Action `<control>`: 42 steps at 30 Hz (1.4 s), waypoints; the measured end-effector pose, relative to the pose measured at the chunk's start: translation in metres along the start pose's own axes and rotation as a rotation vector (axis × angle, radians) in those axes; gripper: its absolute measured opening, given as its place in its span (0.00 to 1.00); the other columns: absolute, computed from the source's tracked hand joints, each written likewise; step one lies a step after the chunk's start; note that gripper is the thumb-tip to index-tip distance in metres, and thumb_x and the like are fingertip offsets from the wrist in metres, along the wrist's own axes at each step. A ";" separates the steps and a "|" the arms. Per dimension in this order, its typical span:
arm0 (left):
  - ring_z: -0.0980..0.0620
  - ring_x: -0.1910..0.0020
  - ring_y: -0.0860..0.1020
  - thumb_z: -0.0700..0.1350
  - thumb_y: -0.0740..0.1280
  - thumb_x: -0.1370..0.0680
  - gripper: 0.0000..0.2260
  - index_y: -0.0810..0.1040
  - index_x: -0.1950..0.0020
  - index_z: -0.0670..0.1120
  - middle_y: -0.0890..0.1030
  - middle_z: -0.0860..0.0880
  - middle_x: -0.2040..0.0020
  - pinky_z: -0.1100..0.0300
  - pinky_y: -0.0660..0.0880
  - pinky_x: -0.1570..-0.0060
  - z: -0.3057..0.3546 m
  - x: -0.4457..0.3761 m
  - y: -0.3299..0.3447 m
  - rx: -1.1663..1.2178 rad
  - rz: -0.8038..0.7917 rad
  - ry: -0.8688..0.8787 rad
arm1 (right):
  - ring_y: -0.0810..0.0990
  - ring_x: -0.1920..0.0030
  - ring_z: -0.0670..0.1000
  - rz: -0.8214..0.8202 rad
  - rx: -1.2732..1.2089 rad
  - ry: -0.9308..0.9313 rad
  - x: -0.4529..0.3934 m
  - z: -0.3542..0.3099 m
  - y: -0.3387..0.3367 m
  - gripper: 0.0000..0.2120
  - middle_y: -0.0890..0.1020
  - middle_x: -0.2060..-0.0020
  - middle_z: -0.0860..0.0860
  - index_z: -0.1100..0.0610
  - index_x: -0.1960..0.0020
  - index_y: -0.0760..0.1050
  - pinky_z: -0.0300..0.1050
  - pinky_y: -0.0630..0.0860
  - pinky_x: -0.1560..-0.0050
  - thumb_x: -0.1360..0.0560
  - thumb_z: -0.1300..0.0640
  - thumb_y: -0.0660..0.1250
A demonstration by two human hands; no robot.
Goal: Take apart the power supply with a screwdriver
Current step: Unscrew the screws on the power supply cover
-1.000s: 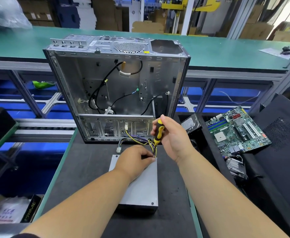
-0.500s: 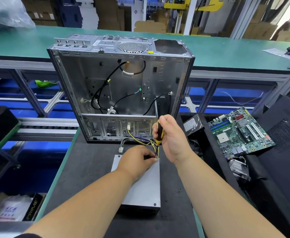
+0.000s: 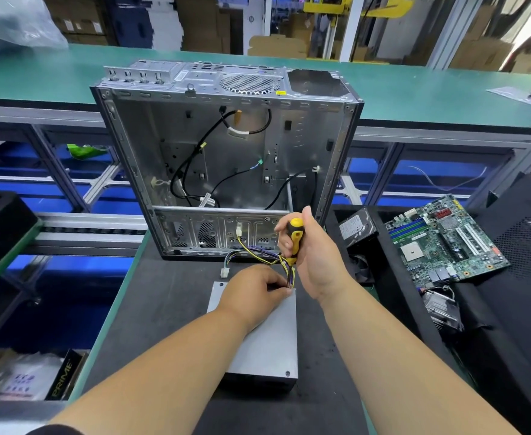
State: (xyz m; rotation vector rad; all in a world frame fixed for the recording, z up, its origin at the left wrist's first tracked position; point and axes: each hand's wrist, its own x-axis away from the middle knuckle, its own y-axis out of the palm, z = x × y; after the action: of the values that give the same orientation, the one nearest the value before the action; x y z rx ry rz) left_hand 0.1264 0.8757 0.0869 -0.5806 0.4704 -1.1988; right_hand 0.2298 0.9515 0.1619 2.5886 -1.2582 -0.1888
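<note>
Working the far end: a person bends over a grey power supply (image 3: 264, 337) lying flat on the dark surface (image 3: 163, 309).
Power supply: nearest the camera, lid on, one screw (image 3: 287, 373) showing at its near right corner.
Left hand: the left hand (image 3: 251, 290) rests on the unit's far end, fingers curled at the base of the wire bundle (image 3: 286, 265), steadying it.
Right hand: the right hand (image 3: 314, 255) wraps its fingers round the yellow-and-black screwdriver (image 3: 295, 240), held upright, tip hidden behind the wires.
Progress: the unit sits outside the computer case (image 3: 226, 146), so removal looks done; opening it appears barely begun, since the cover sits whole and at least one screw remains.
Beside: a motherboard (image 3: 443, 240) and hard drive (image 3: 356, 226) lie to the right.
Beyond: the stripped case stands upright, loose cables inside, before a green bench (image 3: 69, 73).
</note>
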 end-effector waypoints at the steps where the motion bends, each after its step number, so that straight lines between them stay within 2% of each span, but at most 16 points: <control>1: 0.57 0.52 0.78 0.52 0.74 0.26 0.05 0.86 0.53 0.52 0.80 0.56 0.55 0.57 0.75 0.48 0.000 0.000 0.000 0.004 0.002 0.001 | 0.65 0.68 0.49 -0.004 0.009 -0.015 0.001 0.001 -0.001 0.17 0.69 0.70 0.50 0.57 0.57 0.74 0.42 0.64 0.62 0.18 0.47 0.56; 3: 0.57 0.53 0.78 0.52 0.74 0.26 0.05 0.85 0.54 0.52 0.80 0.56 0.55 0.57 0.75 0.48 0.000 0.000 0.000 0.008 0.006 0.001 | 0.67 0.67 0.49 -0.018 0.022 -0.041 0.002 0.002 -0.002 0.11 0.71 0.68 0.50 0.56 0.56 0.70 0.43 0.65 0.61 0.21 0.49 0.60; 6: 0.58 0.53 0.77 0.52 0.74 0.26 0.04 0.85 0.54 0.53 0.80 0.57 0.55 0.58 0.75 0.48 0.001 0.000 0.000 0.007 0.002 -0.005 | 0.71 0.64 0.50 -0.017 0.006 -0.039 0.003 0.003 -0.004 0.11 0.75 0.64 0.50 0.55 0.56 0.68 0.42 0.70 0.58 0.22 0.49 0.62; 9: 0.58 0.53 0.78 0.52 0.74 0.26 0.04 0.85 0.55 0.53 0.80 0.57 0.55 0.58 0.75 0.48 0.001 0.000 -0.001 0.005 0.002 -0.010 | 0.75 0.61 0.50 0.002 0.000 -0.021 0.002 0.001 -0.005 0.11 0.77 0.61 0.51 0.55 0.58 0.72 0.42 0.75 0.55 0.24 0.48 0.64; 13: 0.57 0.53 0.78 0.52 0.74 0.26 0.05 0.85 0.54 0.52 0.80 0.56 0.55 0.58 0.75 0.48 0.001 0.000 -0.001 0.004 -0.003 -0.003 | 0.77 0.64 0.50 0.106 0.035 0.003 0.001 -0.002 -0.006 0.15 0.79 0.65 0.51 0.56 0.61 0.78 0.44 0.77 0.58 0.23 0.47 0.62; 16: 0.58 0.53 0.78 0.52 0.74 0.25 0.06 0.86 0.53 0.52 0.80 0.56 0.54 0.59 0.75 0.48 0.001 0.000 -0.001 -0.012 -0.006 0.005 | 0.72 0.71 0.49 0.126 -0.033 0.049 -0.002 -0.005 -0.005 0.25 0.74 0.73 0.51 0.55 0.68 0.77 0.42 0.71 0.65 0.17 0.49 0.56; 19: 0.58 0.53 0.77 0.52 0.74 0.25 0.06 0.86 0.52 0.52 0.80 0.56 0.54 0.60 0.75 0.49 0.001 0.000 -0.001 -0.010 -0.009 0.008 | 0.64 0.73 0.49 0.128 -0.067 0.052 -0.004 -0.003 -0.004 0.29 0.67 0.76 0.51 0.58 0.69 0.73 0.40 0.64 0.69 0.15 0.47 0.52; 22: 0.58 0.53 0.77 0.53 0.74 0.26 0.06 0.86 0.52 0.52 0.80 0.56 0.54 0.61 0.74 0.50 0.001 0.000 -0.001 -0.010 -0.005 0.005 | 0.63 0.72 0.49 0.077 -0.055 0.039 -0.003 0.000 -0.004 0.29 0.66 0.75 0.51 0.59 0.66 0.73 0.41 0.63 0.68 0.15 0.43 0.50; 26: 0.59 0.53 0.77 0.53 0.74 0.26 0.06 0.86 0.53 0.52 0.80 0.56 0.55 0.61 0.74 0.50 0.000 -0.001 0.000 -0.001 -0.003 0.005 | 0.67 0.70 0.48 0.042 -0.004 -0.005 -0.001 0.002 -0.005 0.15 0.70 0.71 0.49 0.55 0.58 0.69 0.42 0.66 0.63 0.19 0.46 0.58; 28: 0.59 0.52 0.77 0.53 0.74 0.25 0.06 0.86 0.53 0.53 0.80 0.56 0.54 0.61 0.74 0.49 0.000 -0.001 0.000 -0.005 -0.007 0.006 | 0.69 0.68 0.48 0.048 0.040 -0.020 -0.001 0.001 -0.005 0.13 0.72 0.69 0.49 0.54 0.57 0.66 0.43 0.67 0.61 0.22 0.46 0.60; 31: 0.59 0.52 0.77 0.53 0.74 0.25 0.06 0.85 0.53 0.53 0.80 0.57 0.55 0.62 0.74 0.50 -0.001 -0.001 0.000 -0.010 -0.007 -0.001 | 0.76 0.64 0.49 0.057 0.055 0.003 -0.001 -0.006 -0.009 0.13 0.77 0.65 0.49 0.56 0.57 0.71 0.46 0.73 0.55 0.23 0.46 0.62; 34: 0.60 0.53 0.76 0.54 0.74 0.26 0.06 0.85 0.53 0.53 0.79 0.58 0.55 0.63 0.73 0.51 0.000 -0.001 0.000 -0.013 0.001 -0.005 | 0.79 0.62 0.51 0.067 0.090 0.034 0.000 -0.012 -0.011 0.16 0.79 0.64 0.51 0.59 0.55 0.77 0.45 0.76 0.54 0.18 0.48 0.60; 37: 0.60 0.54 0.76 0.53 0.74 0.26 0.06 0.86 0.52 0.53 0.79 0.58 0.55 0.63 0.73 0.52 0.000 -0.001 0.000 -0.009 0.000 0.000 | 0.73 0.66 0.50 0.077 0.005 0.055 -0.001 -0.014 -0.007 0.22 0.74 0.69 0.52 0.60 0.58 0.76 0.41 0.73 0.60 0.15 0.49 0.53; 40: 0.59 0.54 0.77 0.53 0.74 0.26 0.06 0.86 0.52 0.53 0.79 0.57 0.55 0.62 0.74 0.51 0.001 0.000 0.000 -0.013 0.000 0.002 | 0.66 0.69 0.50 0.086 -0.050 0.048 0.000 -0.010 -0.002 0.27 0.68 0.72 0.53 0.61 0.62 0.74 0.42 0.66 0.63 0.14 0.47 0.50; 42: 0.59 0.54 0.77 0.53 0.74 0.26 0.06 0.86 0.52 0.52 0.79 0.57 0.55 0.62 0.74 0.51 0.001 0.001 -0.001 -0.014 0.002 0.001 | 0.65 0.70 0.49 0.082 -0.017 0.045 0.001 -0.006 -0.001 0.29 0.66 0.73 0.52 0.59 0.64 0.75 0.42 0.66 0.65 0.15 0.43 0.49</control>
State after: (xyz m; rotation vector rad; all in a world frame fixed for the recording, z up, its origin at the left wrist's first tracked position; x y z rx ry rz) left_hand 0.1267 0.8752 0.0884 -0.5906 0.4807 -1.1947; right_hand 0.2326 0.9527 0.1675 2.5066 -1.3382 -0.1236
